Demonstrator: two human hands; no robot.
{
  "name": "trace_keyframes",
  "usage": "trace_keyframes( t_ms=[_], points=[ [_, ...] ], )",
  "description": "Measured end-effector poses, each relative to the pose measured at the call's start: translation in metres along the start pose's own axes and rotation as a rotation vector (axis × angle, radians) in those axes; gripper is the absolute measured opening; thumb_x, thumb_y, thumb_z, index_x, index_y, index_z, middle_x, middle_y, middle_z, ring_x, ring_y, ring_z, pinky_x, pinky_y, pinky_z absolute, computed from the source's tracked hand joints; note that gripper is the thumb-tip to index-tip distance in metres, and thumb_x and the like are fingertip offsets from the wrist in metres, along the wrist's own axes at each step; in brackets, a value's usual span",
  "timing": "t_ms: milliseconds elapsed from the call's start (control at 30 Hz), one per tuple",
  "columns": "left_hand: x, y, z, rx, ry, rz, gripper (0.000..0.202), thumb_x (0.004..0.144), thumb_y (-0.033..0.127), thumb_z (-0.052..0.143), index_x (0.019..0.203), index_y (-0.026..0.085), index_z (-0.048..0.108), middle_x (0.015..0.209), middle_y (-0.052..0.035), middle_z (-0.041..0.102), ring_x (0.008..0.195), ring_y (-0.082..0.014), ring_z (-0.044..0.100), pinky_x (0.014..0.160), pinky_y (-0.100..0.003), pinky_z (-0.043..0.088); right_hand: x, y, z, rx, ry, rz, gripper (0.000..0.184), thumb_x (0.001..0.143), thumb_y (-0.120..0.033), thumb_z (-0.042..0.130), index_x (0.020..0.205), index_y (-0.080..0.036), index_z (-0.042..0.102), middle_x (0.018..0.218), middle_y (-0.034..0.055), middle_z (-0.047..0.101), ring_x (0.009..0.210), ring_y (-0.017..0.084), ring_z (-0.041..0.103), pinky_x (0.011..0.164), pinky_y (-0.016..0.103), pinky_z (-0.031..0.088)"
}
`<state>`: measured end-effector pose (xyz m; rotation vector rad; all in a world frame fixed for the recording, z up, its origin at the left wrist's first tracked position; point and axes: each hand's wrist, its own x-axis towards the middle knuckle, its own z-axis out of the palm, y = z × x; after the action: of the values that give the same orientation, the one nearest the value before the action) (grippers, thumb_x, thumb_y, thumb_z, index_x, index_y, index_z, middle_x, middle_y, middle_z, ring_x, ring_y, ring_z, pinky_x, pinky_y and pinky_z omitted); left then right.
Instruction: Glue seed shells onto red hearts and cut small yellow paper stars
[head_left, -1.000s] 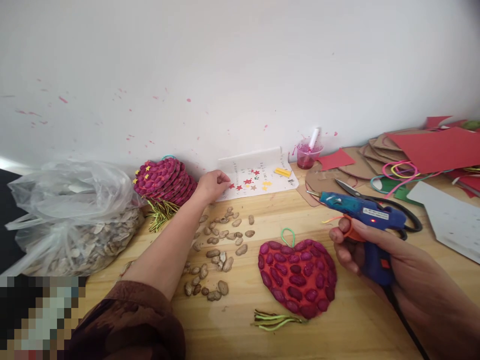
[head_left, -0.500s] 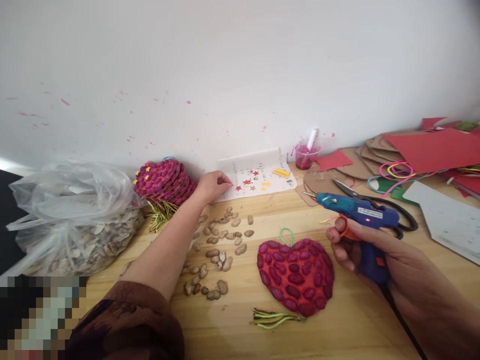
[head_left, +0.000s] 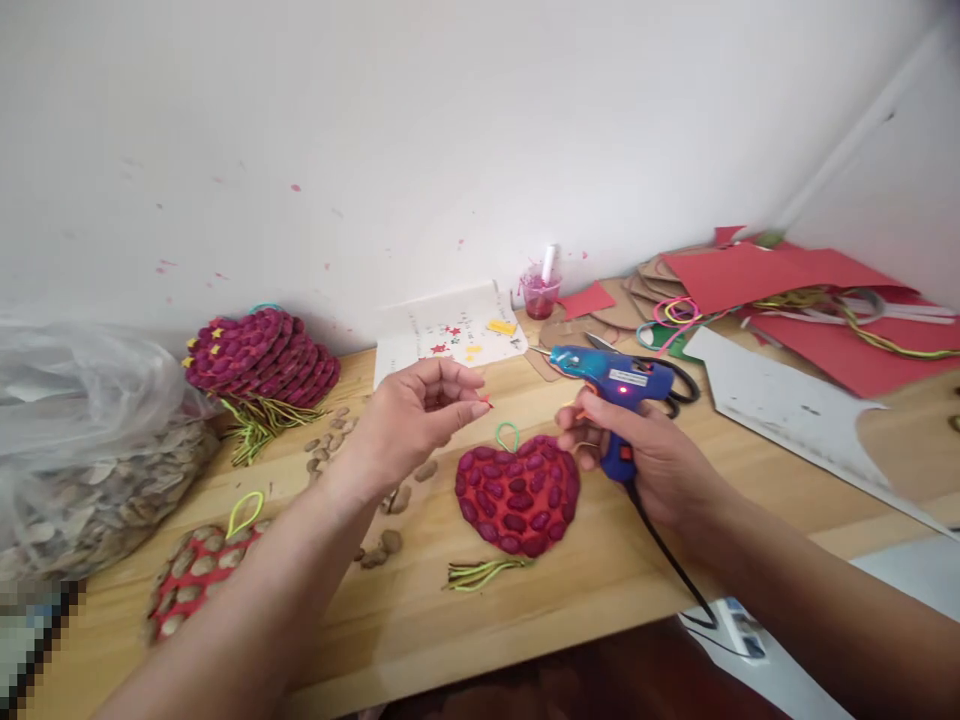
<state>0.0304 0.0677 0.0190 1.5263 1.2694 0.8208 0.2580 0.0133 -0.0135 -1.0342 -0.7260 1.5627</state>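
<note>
My left hand (head_left: 415, 414) is raised over the wooden table (head_left: 600, 590), its fingertips pinched on a tiny red star (head_left: 487, 402). My right hand (head_left: 645, 462) grips a blue hot glue gun (head_left: 611, 385) with a red light on, nozzle pointing left toward the star. Below and between the hands lies a red heart (head_left: 517, 492) covered with purple-painted shells, with a green loop on top and green strings at its tip.
A stack of finished hearts (head_left: 259, 352) leans at the wall, a plastic bag of shells (head_left: 82, 440) at left, loose peanuts (head_left: 375, 545), another heart (head_left: 196, 570), a star sheet (head_left: 450, 335), a pink cup (head_left: 540, 293), scissors, red paper and cardboard (head_left: 750, 275) at right.
My left hand left the star sheet at the wall and came back holding a small red star, close to the glue gun's nozzle. The head view shifted right and back.
</note>
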Motion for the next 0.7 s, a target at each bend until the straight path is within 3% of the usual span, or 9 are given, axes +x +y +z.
trace_keyframes(
  t_ms=[133,267,533,700],
  points=[
    [-0.024,-0.003,0.032,-0.008,-0.011,0.081,0.024,0.073,0.037,0.074,0.091,0.022,0.067,0.086,-0.0041,0.071,0.079,-0.0184,0.067,0.075,-0.032,0.056,-0.005,0.004,0.003,-0.098,-0.065,-0.072,0.019,0.077,-0.034,0.077,0.083,-0.02,0.065,0.081,0.001,0.071,0.07,0.015,0.065,0.058,0.023,0.046],
    [-0.035,-0.013,0.05,-0.087,0.001,0.129,0.02,0.077,0.028,0.072,0.096,0.022,0.066,0.084,-0.0017,0.069,0.077,-0.0157,0.065,0.074,-0.029,0.055,-0.008,0.005,0.005,-0.176,-0.129,-0.114,0.017,0.078,-0.031,0.075,0.082,-0.02,0.064,0.078,-0.0022,0.069,0.058,0.01,0.057,0.061,0.025,0.045],
    [-0.042,-0.012,0.062,-0.115,0.017,0.188,0.018,0.08,0.022,0.069,0.097,0.019,0.065,0.084,-0.0028,0.068,0.077,-0.0149,0.064,0.074,-0.028,0.052,-0.012,0.015,0.009,-0.238,-0.174,-0.114,0.021,0.071,-0.029,0.08,0.082,-0.019,0.065,0.067,-0.0042,0.06,0.057,0.01,0.052,0.059,0.026,0.042],
    [-0.042,-0.017,0.064,-0.127,0.008,0.184,0.016,0.081,0.02,0.067,0.097,0.02,0.065,0.082,-0.0018,0.067,0.074,-0.0135,0.062,0.07,-0.026,0.051,-0.011,0.018,0.01,-0.302,-0.15,-0.117,0.015,0.077,-0.028,0.074,0.079,-0.019,0.063,0.063,-0.0045,0.056,0.057,0.01,0.05,0.059,0.026,0.041]
  ],
)
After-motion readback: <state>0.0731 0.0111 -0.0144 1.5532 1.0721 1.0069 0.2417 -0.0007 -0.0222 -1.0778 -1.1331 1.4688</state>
